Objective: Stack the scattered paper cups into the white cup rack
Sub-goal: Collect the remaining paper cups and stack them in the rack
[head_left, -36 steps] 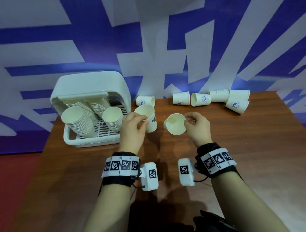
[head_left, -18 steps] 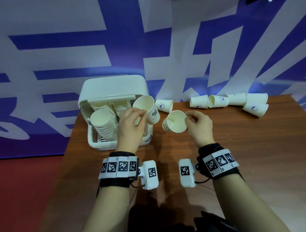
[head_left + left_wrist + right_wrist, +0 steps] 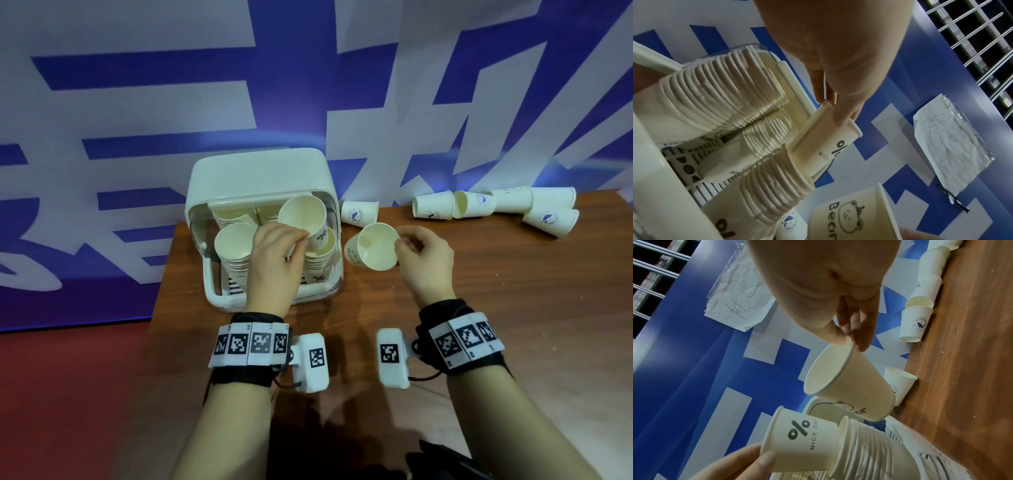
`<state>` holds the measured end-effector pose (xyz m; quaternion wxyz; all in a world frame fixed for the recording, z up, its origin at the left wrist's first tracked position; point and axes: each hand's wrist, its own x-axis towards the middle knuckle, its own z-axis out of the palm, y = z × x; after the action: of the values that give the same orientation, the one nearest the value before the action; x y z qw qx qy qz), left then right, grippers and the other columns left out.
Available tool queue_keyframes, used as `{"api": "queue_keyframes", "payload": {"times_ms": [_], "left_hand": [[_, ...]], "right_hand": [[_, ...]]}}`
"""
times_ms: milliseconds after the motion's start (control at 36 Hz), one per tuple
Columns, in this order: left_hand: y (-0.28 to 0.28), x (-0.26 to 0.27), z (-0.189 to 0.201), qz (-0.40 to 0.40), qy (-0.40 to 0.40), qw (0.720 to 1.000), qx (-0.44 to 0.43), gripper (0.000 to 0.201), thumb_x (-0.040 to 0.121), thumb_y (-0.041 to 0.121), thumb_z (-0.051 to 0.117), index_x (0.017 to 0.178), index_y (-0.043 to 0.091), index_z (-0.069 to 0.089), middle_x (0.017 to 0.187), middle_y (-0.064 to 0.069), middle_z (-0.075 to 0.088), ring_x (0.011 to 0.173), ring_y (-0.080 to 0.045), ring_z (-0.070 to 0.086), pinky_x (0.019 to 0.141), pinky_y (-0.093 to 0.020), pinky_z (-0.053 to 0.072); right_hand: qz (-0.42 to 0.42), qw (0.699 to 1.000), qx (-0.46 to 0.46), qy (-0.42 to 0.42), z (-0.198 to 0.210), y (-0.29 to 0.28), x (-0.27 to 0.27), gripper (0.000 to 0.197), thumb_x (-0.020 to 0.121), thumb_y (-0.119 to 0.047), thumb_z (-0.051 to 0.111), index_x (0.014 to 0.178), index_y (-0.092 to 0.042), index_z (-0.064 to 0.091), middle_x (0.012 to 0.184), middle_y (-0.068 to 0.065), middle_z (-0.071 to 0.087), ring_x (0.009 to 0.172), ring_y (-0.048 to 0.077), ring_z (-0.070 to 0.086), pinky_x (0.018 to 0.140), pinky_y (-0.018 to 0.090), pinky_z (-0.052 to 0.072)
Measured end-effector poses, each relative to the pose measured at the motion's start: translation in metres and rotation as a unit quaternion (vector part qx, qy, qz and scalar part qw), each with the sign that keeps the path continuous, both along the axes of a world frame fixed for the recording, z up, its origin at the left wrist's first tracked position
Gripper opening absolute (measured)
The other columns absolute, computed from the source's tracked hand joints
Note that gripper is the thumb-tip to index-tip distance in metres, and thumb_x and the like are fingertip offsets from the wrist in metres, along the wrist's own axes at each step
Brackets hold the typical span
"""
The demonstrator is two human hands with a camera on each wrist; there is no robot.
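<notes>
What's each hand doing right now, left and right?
Left hand: pinching the rim of the "NICE DAY" cup, its base entering a stack in the white cup rack.
Right hand: pinching the rim of the bear-print cup, held above the table.

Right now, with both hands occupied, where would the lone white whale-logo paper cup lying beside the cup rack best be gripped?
The lone white whale-logo paper cup lies on its side just right of the white cup rack, mouth toward the right. Probably best pinched at the rim from the right, thumb inside; the wall blocks the far side.
</notes>
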<state>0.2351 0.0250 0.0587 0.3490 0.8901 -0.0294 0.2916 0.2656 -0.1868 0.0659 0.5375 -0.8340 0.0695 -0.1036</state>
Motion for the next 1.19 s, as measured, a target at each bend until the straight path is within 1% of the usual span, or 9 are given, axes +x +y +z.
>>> {"api": "queue_keyframes", "payload": {"times_ms": [167, 361, 472, 611, 750, 833, 917, 1111, 1194], "left_hand": [[0.003, 0.003, -0.009, -0.011, 0.007, 1.000, 0.002, 0.008, 0.082, 0.005, 0.069, 0.089, 0.007, 0.074, 0.087, -0.004, 0.069, 0.099, -0.014, 0.049, 0.091, -0.014, 0.032], [0.000, 0.008, -0.019, -0.039, 0.048, 0.998, 0.033, 0.010, 0.083, 0.007, 0.067, 0.090, 0.008, 0.074, 0.088, -0.002, 0.070, 0.098, -0.019, 0.053, 0.087, -0.019, 0.035], [-0.001, 0.012, -0.024, -0.047, 0.082, 0.994, 0.052, 0.013, 0.088, 0.011, 0.064, 0.096, 0.011, 0.074, 0.093, -0.001, 0.069, 0.099, -0.020, 0.054, 0.086, -0.028, 0.041], [-0.001, 0.018, -0.030, -0.055, 0.127, 0.988, 0.066, 0.018, 0.092, 0.014, 0.058, 0.102, 0.013, 0.073, 0.099, 0.000, 0.069, 0.101, -0.020, 0.056, 0.088, -0.037, 0.046], [-0.005, 0.021, -0.035, -0.064, 0.154, 0.984, 0.060, 0.020, 0.094, 0.013, 0.055, 0.106, 0.010, 0.071, 0.104, -0.002, 0.068, 0.104, -0.019, 0.055, 0.094, -0.029, 0.039], [-0.005, 0.022, -0.037, -0.071, 0.169, 0.982, 0.053, 0.021, 0.095, 0.012, 0.054, 0.107, 0.009, 0.070, 0.105, -0.003, 0.067, 0.105, -0.020, 0.054, 0.092, -0.026, 0.037], [-0.006, 0.023, -0.036, -0.072, 0.187, 0.979, 0.044, 0.021, 0.095, 0.011, 0.053, 0.108, 0.007, 0.069, 0.107, -0.005, 0.066, 0.107, -0.020, 0.054, 0.095, -0.029, 0.039], [-0.003, 0.022, -0.027, -0.077, 0.220, 0.972, 0.015, 0.023, 0.095, 0.021, 0.055, 0.113, 0.013, 0.068, 0.113, -0.001, 0.064, 0.109, -0.018, 0.053, 0.097, -0.031, 0.040], [-0.006, 0.018, -0.012, -0.071, 0.182, 0.979, -0.053, 0.023, 0.094, 0.019, 0.058, 0.114, 0.016, 0.067, 0.116, 0.001, 0.062, 0.106, -0.013, 0.052, 0.093, -0.014, 0.037]], "right_hand": [[-0.007, 1.000, -0.010, 0.000, -0.006, 0.002, -0.003, 0.019, 0.085, -0.006, 0.054, 0.093, -0.018, 0.067, 0.077, -0.008, 0.061, 0.074, 0.011, 0.055, 0.069, 0.018, 0.044], [-0.016, 1.000, -0.015, 0.000, -0.008, -0.002, -0.007, 0.019, 0.086, -0.007, 0.054, 0.091, -0.021, 0.065, 0.077, -0.009, 0.061, 0.072, 0.005, 0.055, 0.062, 0.006, 0.041], [-0.019, 1.000, -0.014, 0.007, -0.010, -0.006, -0.008, 0.018, 0.086, -0.007, 0.055, 0.094, -0.017, 0.067, 0.079, -0.008, 0.062, 0.077, 0.011, 0.058, 0.071, 0.021, 0.048], [-0.017, 1.000, -0.021, -0.010, -0.014, -0.011, -0.009, 0.017, 0.086, -0.006, 0.055, 0.092, -0.018, 0.065, 0.075, -0.011, 0.059, 0.070, 0.003, 0.055, 0.060, 0.002, 0.040], [-0.023, 1.000, -0.010, -0.002, -0.019, -0.013, -0.008, 0.017, 0.085, -0.005, 0.055, 0.091, -0.017, 0.067, 0.073, -0.008, 0.059, 0.068, 0.008, 0.054, 0.062, 0.009, 0.042], [-0.023, 1.000, -0.016, 0.002, -0.021, -0.013, -0.005, 0.017, 0.086, -0.005, 0.056, 0.091, -0.017, 0.067, 0.071, -0.009, 0.058, 0.067, 0.007, 0.054, 0.061, 0.006, 0.041], [-0.022, 1.000, -0.012, 0.015, -0.022, -0.012, -0.003, 0.018, 0.086, -0.007, 0.056, 0.095, -0.014, 0.069, 0.071, -0.010, 0.059, 0.069, 0.009, 0.055, 0.067, 0.017, 0.044], [-0.035, 0.999, 0.033, -0.017, -0.013, -0.003, 0.003, 0.021, 0.086, -0.008, 0.058, 0.104, -0.016, 0.067, 0.081, -0.012, 0.060, 0.071, 0.004, 0.055, 0.067, 0.009, 0.046], [-0.026, 0.998, 0.048, -0.023, -0.009, 0.004, 0.007, 0.022, 0.086, -0.009, 0.059, 0.106, -0.015, 0.067, 0.081, -0.012, 0.060, 0.068, 0.001, 0.054, 0.067, 0.008, 0.045]]}}
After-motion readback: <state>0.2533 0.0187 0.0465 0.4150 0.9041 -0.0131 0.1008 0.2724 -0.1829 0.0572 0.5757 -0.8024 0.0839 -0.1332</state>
